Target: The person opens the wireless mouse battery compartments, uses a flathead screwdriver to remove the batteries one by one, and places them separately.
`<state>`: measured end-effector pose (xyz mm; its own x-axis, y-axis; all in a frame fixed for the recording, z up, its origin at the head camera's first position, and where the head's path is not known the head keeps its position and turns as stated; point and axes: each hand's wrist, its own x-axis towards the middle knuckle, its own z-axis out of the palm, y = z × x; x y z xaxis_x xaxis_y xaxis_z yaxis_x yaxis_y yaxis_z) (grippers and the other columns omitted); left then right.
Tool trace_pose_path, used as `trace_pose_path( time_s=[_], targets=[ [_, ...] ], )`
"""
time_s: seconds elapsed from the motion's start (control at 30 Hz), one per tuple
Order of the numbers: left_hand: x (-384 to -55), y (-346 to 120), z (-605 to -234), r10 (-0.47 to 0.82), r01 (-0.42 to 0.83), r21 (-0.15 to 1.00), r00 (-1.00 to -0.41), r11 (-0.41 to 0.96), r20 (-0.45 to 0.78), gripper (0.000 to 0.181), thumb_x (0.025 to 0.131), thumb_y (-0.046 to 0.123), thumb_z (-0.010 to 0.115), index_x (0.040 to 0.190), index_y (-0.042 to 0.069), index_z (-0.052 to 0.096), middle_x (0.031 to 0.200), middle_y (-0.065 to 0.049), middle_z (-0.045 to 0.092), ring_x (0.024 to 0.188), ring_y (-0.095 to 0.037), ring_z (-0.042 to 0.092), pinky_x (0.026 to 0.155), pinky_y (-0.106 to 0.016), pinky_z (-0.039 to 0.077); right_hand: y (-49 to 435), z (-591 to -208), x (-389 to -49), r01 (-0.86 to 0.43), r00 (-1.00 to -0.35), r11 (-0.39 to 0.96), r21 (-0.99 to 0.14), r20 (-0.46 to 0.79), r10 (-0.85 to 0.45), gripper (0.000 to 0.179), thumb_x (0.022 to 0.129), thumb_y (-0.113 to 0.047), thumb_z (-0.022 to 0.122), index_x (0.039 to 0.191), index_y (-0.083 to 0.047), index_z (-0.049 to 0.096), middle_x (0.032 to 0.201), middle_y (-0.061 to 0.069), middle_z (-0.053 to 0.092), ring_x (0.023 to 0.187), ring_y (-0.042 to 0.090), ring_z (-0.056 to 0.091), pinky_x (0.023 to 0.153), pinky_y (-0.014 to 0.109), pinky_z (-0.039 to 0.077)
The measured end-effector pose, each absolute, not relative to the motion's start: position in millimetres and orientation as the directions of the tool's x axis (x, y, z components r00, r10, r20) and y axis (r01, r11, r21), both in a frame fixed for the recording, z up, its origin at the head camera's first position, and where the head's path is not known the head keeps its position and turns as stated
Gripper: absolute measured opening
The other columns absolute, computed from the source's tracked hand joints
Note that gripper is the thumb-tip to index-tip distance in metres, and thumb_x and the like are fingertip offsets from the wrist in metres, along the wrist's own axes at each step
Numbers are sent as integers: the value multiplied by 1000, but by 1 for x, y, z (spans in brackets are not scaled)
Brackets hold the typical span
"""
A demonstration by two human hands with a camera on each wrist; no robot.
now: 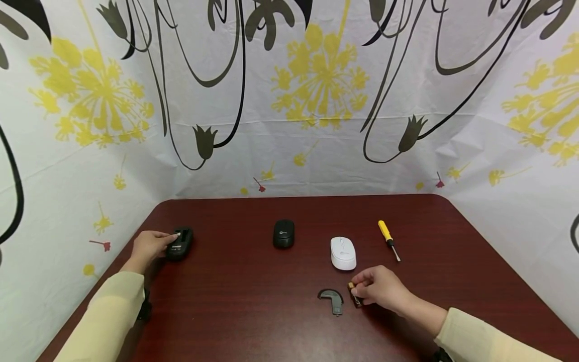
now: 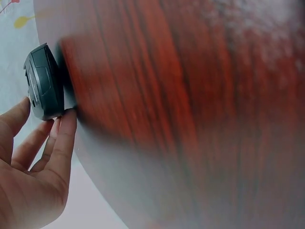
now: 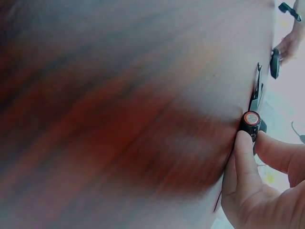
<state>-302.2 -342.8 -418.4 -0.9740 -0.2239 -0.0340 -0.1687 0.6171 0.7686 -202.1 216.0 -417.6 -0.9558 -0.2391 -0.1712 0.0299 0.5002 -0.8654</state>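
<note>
At the table's left side, my left hand (image 1: 148, 247) grips a small black device (image 1: 180, 245) that looks like a computer mouse turned underside up, with a recess in its top. The left wrist view shows the thumb and fingers (image 2: 64, 138) at one end of this mouse (image 2: 45, 83). My right hand (image 1: 382, 286) pinches a black and gold battery (image 1: 355, 295) low over or on the table; the right wrist view shows the battery's (image 3: 251, 120) round end. Just left of it lies a grey curved battery cover (image 1: 333, 300).
A white mouse (image 1: 343, 253) lies beyond my right hand, and another black mouse (image 1: 283, 234) stands near the back middle. Farther right is a yellow-handled screwdriver (image 1: 389, 240). The dark red table (image 1: 235, 311) borders on a flower-patterned cloth (image 1: 280, 161).
</note>
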Motion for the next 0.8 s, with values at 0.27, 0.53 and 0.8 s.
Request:
trace_pose_path(
  time_s=[0.27, 0.53, 0.8],
  targets=[
    [-299, -347, -417, -217, -171, 767, -975, 619, -43, 51, 93, 28, 66, 117, -17, 60, 109, -33, 60, 82, -24, 65, 64, -36, 59, 216, -418, -202, 25, -955, 490, -871, -166, -247, 20, 85, 0, 72, 101, 11, 66, 82, 7, 65, 76, 20, 66, 64, 36, 59],
    [-295, -349, -407, -206, -142, 762, -979, 631, -13, 54, 95, 32, 63, 119, -16, 58, 101, -25, 65, 78, -20, 65, 61, -33, 58, 215, -419, -202, 28, -954, 491, -871, -170, -247, 20, 85, 1, 72, 101, 10, 66, 82, 7, 65, 76, 21, 67, 64, 37, 59],
    [-292, -337, -388, -248, -103, 742, -965, 663, 87, 56, 98, 37, 57, 127, -11, 56, 110, -28, 65, 90, -34, 67, 67, -34, 57, 217, -417, -203, 17, -954, 498, -867, -164, -252, 20, 85, 0, 72, 101, 10, 66, 82, 7, 66, 76, 21, 67, 64, 36, 59]
  ],
)
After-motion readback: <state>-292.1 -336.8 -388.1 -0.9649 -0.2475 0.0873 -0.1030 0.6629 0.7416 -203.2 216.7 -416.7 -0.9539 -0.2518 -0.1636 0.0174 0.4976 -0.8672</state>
